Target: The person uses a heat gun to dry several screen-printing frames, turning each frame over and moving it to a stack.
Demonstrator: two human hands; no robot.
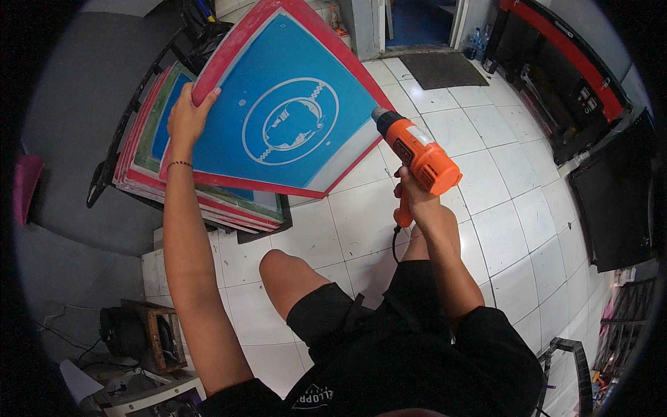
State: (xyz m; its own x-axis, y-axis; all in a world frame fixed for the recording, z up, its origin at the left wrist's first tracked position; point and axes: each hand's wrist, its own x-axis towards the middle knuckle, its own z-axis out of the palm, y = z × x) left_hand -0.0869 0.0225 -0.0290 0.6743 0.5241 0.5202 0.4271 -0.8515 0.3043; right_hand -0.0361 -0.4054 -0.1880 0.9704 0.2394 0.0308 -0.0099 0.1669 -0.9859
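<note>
Cannot see clipped upper corner of framed screen (288, 104) at 11 o'clock. Gripping its edge with outstretched left hand (187, 119); clasping orange heat gun (422, 154) at 2 o'clock with right hand (417, 197).

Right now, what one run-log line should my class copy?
left fingers: gripping red-framed screen; right fingers: gripping orange heat gun; nozzle: at screen's right edge in view, contact unclear; nearby: stacked frames

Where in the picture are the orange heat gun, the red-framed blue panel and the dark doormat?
Orange heat gun (421, 157): head view, on the middle of its body.
Red-framed blue panel (286, 119): head view, near the middle of its face.
Dark doormat (445, 71): head view, on its middle.
</note>
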